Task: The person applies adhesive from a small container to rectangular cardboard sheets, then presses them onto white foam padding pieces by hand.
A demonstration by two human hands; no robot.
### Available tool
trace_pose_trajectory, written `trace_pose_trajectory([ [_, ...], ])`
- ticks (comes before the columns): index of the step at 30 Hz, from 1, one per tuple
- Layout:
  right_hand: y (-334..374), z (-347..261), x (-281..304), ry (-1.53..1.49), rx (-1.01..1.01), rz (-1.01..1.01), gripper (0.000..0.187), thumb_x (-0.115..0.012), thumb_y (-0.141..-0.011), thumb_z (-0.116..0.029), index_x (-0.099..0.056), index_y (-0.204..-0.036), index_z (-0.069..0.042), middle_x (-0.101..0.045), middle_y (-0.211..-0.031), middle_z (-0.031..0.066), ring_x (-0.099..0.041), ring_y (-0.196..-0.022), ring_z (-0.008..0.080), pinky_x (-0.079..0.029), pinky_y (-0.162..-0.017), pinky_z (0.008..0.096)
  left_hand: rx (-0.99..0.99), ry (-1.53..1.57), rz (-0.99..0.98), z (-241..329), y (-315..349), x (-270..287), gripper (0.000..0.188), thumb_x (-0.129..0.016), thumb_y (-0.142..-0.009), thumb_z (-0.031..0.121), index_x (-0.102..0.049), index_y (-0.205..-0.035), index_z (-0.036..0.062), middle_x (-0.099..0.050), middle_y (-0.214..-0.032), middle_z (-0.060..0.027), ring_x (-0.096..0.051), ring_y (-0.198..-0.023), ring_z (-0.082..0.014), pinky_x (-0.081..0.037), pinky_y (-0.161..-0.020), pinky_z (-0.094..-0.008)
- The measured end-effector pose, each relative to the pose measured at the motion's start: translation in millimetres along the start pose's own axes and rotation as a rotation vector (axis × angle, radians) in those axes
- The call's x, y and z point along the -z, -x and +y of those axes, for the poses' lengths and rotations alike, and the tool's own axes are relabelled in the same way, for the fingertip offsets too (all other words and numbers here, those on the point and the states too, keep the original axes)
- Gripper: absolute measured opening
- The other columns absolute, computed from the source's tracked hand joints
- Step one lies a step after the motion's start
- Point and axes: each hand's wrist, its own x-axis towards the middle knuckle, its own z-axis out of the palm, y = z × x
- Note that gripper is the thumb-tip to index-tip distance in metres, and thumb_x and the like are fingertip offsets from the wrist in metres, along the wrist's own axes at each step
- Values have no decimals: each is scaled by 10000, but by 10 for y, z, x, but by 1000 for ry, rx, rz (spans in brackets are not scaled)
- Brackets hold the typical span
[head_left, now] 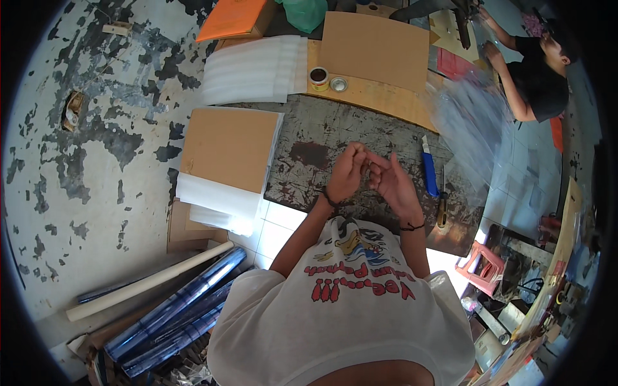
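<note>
Over the dark, worn tabletop (386,135), my two hands meet close to my chest. My left hand (346,172) is closed, its fingers curled together against a fingertip of the right; anything inside it is hidden. Beside it, my right hand (395,185) has its thumb raised and fingers partly stretched toward the left, with nothing visible in the palm. To the right of it lie a blue utility knife (429,168) and a screwdriver (442,209) with a dark and yellow handle.
Cardboard sheets over white foam (225,151) sit at the table's left. Behind are an open tin (318,78), its lid (338,84), foam sheets (251,71) and a cardboard panel (375,48). Clear plastic film (467,122) hangs at right, near another person (537,77). Blue rolls (174,302) lean lower left.
</note>
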Motion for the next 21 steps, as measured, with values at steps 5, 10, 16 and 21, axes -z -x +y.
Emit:
trace_pose_trajectory([
  [5, 124, -265, -502, -85, 19, -122, 748, -216, -1053, -561, -459, -1421, 43, -433, -855, -18, -453, -806, 127, -419, -770, 310, -31, 264, 38, 468, 16, 10, 300, -367, -1086, 312, -492, -1032, 44, -526, -844, 2, -448, -700, -57, -410, -633, -229],
  [10, 162, -320, -619, -107, 53, -203, 764, -203, -1048, -574, -411, -1456, 37, -420, -858, -12, -453, -810, 135, -419, -782, 322, -109, 369, 20, 521, 75, 73, 275, -398, -1080, 306, -489, -1055, 48, -535, -889, -14, -457, -714, -67, -408, -643, -222],
  [16, 207, -350, -675, -87, 98, -254, 785, -196, -1040, -590, -380, -1475, 38, -416, -856, -12, -447, -810, 134, -416, -787, 328, -320, 119, 253, 689, 109, 57, 222, -692, -832, -94, -657, -1029, 2, -633, -1022, -106, -642, -915, -170, -525, -760, -269],
  [21, 220, -359, -692, -90, 92, -270, 792, -195, -1037, -597, -377, -1477, 36, -434, -864, -10, -446, -811, 134, -415, -790, 335, -493, -352, 339, 912, 78, 123, 217, -724, -798, -74, -689, -990, 22, -676, -931, -113, -666, -794, -223, -540, -703, -288],
])
